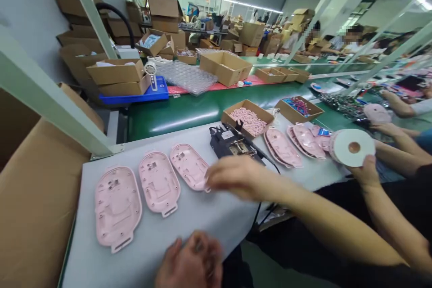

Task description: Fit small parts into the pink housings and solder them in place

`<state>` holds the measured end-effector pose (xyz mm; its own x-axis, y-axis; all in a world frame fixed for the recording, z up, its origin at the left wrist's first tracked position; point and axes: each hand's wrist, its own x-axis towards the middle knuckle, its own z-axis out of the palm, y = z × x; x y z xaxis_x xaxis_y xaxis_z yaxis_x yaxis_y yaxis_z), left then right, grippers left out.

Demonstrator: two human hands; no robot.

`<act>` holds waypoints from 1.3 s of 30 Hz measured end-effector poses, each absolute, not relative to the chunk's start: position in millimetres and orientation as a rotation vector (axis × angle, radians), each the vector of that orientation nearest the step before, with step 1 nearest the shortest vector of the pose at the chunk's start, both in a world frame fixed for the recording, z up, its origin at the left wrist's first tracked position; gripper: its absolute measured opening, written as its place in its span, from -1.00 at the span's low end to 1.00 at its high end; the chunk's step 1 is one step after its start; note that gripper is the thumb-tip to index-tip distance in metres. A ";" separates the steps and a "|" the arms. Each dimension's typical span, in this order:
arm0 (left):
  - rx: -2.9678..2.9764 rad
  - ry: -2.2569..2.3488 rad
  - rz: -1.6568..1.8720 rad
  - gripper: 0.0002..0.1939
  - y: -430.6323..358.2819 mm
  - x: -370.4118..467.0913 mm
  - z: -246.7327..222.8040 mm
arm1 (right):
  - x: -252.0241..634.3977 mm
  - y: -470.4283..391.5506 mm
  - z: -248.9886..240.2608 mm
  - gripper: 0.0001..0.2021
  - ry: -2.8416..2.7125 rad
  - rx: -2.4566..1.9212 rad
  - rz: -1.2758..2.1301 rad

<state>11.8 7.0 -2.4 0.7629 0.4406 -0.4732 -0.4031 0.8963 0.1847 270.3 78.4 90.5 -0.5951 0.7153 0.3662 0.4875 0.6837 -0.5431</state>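
Three pink plastic shells lie open side up on the white work surface: one at the left (118,204), one in the middle (159,182) and one at the right (189,166). My right hand (236,177) is over the surface, fingertips at the lower right end of the right shell; motion blur hides whether they touch it or grip anything. Low in the view, my left hand (191,261) is curled around something small and dark, too blurred to make out. A black device (232,141) with a metal part stands just beyond my right hand.
Behind the device are a box of small pink parts (248,119) and a box of coloured parts (299,107). More pink shells (281,146) are stacked at the right. A person's hand beside me holds a white roll (353,147). A green belt (175,114) runs behind.
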 end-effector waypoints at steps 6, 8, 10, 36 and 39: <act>-0.142 0.616 0.607 -0.82 28.8 32.3 -2.9 | 192.6 53.1 61.5 -0.81 -2.465 -0.712 0.646; -0.144 0.677 0.577 -0.77 32.0 24.9 -1.7 | 194.9 58.4 57.6 -0.82 -2.209 -0.820 0.964; -0.077 0.675 0.569 -0.72 35.1 15.7 -0.9 | 199.5 66.4 55.2 -0.83 -1.905 -0.983 1.190; 0.634 0.616 0.883 -0.69 44.4 -2.2 -11.5 | 182.6 79.4 59.5 -0.84 -2.125 -0.843 0.713; 0.654 0.639 0.874 -0.66 43.0 -4.7 -13.2 | 184.0 74.4 62.5 -0.79 -2.217 -0.747 0.619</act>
